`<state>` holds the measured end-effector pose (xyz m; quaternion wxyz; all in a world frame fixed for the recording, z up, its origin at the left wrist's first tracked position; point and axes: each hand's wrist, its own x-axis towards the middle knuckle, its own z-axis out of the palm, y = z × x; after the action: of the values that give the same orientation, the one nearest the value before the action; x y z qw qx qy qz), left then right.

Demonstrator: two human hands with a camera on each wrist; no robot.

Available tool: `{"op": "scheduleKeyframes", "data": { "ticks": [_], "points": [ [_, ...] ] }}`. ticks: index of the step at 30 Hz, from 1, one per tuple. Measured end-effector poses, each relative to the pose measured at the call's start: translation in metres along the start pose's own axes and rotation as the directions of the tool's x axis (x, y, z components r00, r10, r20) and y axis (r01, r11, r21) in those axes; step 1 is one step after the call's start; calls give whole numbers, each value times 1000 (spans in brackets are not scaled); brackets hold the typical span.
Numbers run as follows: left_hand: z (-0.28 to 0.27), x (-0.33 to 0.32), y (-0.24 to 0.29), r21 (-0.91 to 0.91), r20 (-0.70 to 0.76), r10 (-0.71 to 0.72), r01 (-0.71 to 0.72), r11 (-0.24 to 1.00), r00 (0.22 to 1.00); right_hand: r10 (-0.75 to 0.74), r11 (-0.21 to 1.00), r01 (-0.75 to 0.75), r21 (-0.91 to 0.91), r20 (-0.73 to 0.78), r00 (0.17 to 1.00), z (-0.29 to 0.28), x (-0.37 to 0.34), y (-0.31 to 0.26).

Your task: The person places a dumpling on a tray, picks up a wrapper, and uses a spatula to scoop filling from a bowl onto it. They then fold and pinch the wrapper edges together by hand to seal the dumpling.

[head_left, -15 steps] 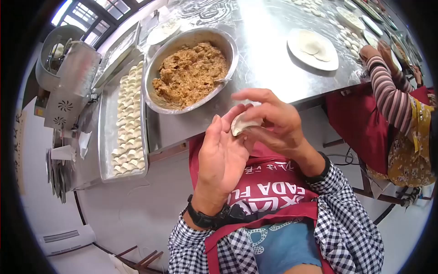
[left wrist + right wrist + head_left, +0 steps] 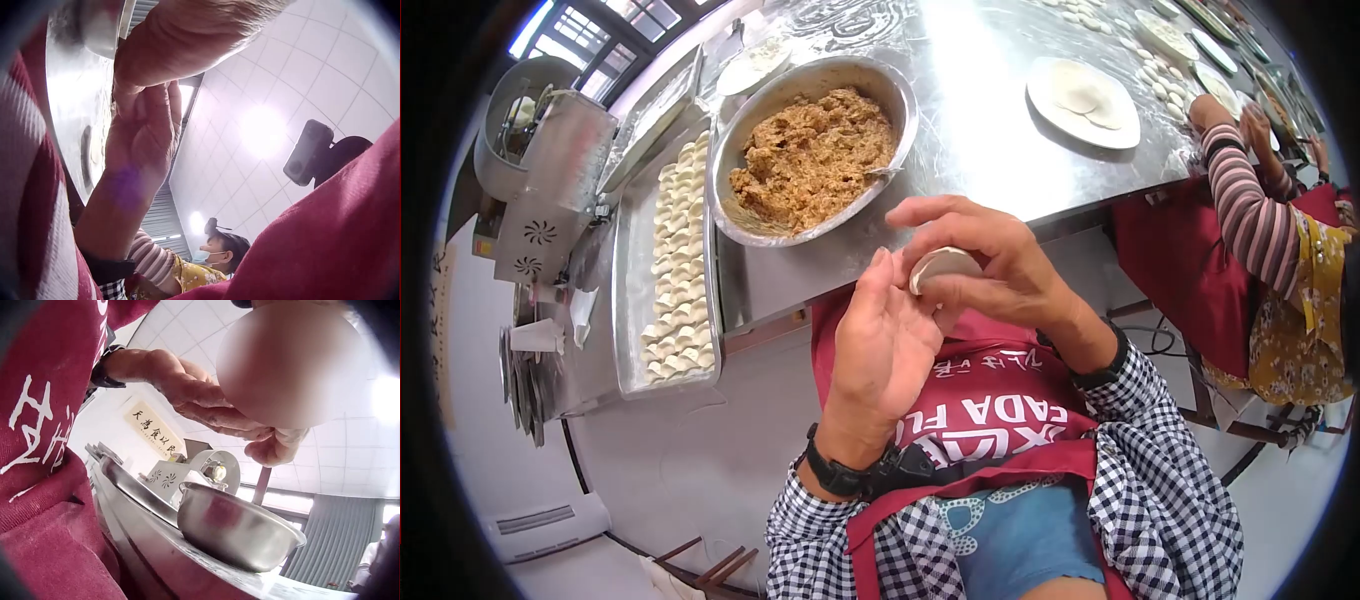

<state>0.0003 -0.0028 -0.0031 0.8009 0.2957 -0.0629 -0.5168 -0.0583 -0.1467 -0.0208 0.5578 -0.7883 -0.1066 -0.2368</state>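
Observation:
In the head view a pale half-moon dumpling (image 2: 945, 264) with a folded edge sits between my hands, in front of my apron. My right hand (image 2: 1005, 265) pinches it, thumb along the near side and fingers over the far side. Below and to its left, my left hand (image 2: 885, 345) lies palm up, its fingers fairly straight and their tips close to the dumpling's left edge. The left wrist view has my right hand (image 2: 140, 128) behind my large left thumb, which hides the dumpling there.
A steel bowl (image 2: 730, 200) of brown filling stands on the metal table (image 2: 970, 150). Left of it, a long tray (image 2: 632, 330) bears rows of dumplings. A white plate (image 2: 1125, 135) with round wrappers lies to the right, near another person's striped sleeve (image 2: 1250, 190).
The dumpling has turned in my right hand and now shows more of its broad face. My right fingers have shifted slightly left; the left palm stays nearly in place.

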Motion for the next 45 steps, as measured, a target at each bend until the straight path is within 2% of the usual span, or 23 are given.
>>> {"op": "scheduleKeyframes", "data": {
  "ticks": [2, 3, 4, 5, 6, 8, 10, 12, 13, 14, 16, 17, 18, 21, 23, 28, 31, 33, 36, 40, 42, 43, 45],
  "points": [
    [3, 0, 3, 10, -54, 8, -8, 1000, 998, 202, 963, -171, 210, -139, 969, 1, 0, -10],
    [2, 0, 4, 9, -54, 12, -12, 1000, 998, 201, 963, -170, 209, -136, 970, -1, 1, -10],
    [0, 1, 7, 8, -32, 5, -5, 1000, 999, -61, 995, 47, -91, -160, 985, -5, 2, -10],
    [-1, 4, 9, 9, -7, -4, 4, 1000, 1000, -316, 888, 254, -383, -107, 943, -8, 2, -10],
    [-2, 7, 9, 12, 1, -4, 4, 1000, 1000, -320, 885, 256, -390, -108, 941, -9, 1, -10],
    [-2, 14, 10, 10, 75, -9, 8, 1000, 997, -409, 802, 339, -492, -37, 912, -10, -3, -12],
    [4, 20, 11, 13, 108, -19, 18, 1000, 994, -409, 784, 325, -529, -47, 911, -12, -7, -11],
    [15, 23, 11, 14, 137, -32, 30, 999, 990, -381, 798, 236, -555, -159, 911, -19, -10, -10],
    [23, 23, 9, 38, 65, -3, 1, 999, 998, -348, 811, 162, -562, -240, 906, -22, -12, -11],
    [27, 24, 7, 64, -10, 27, -27, 998, 1000, -347, 810, 158, -565, -244, 906, -26, -12, -13],
    [26, 25, 6, 85, 28, 4, -7, 996, 1000, -228, 925, 92, -368, -346, 910, -31, -10, -14],
    [25, 24, 5, 106, 68, -13, 6, 994, 998, -198, 956, 108, -274, -327, 924, -31, -9, -12],
    [24, 23, 6, 109, 65, -21, 14, 994, 998, -193, 957, 101, -271, -334, 923, -28, -8, -10],
    [21, 19, 8, 163, 38, -11, 5, 987, 999, -108, 993, 117, 17, -257, 960, -11, -6, 1],
    [21, 18, 9, 126, 71, 7, -16, 992, 997, -110, 993, 117, 9, -264, 958, -5, -6, 4],
    [20, 9, 7, 136, 38, 44, -49, 989, 998, -75, 996, 87, 33, -268, 960, 4, -7, -1],
    [21, 4, 6, 155, 21, 52, -54, 986, 998, -81, 985, 115, 125, -251, 965, 5, -7, 1],
    [21, 1, 5, 165, 11, 54, -55, 985, 998, -181, 965, 217, 150, -226, 957, 5, -6, 2],
    [18, -2, 5, 186, 14, 77, -78, 979, 997, -226, 963, 249, 106, -195, 955, 6, -5, 4],
    [14, -5, 7, 190, 31, 45, -51, 980, 998, -151, 983, 170, 74, -216, 965, 9, -4, -9],
    [14, -6, 7, 216, 23, 41, -45, 975, 999, -96, 961, 124, 247, -123, 988, 8, -4, -12],
    [13, -7, 8, 267, 26, 19, -26, 963, 999, -95, 962, 122, 246, -120, 988, 5, -5, -11],
    [12, -7, 7, 311, 23, -4, -4, 950, 1000, -140, 987, 141, 83, -15, 990, -1, -4, -9]
  ]
}}
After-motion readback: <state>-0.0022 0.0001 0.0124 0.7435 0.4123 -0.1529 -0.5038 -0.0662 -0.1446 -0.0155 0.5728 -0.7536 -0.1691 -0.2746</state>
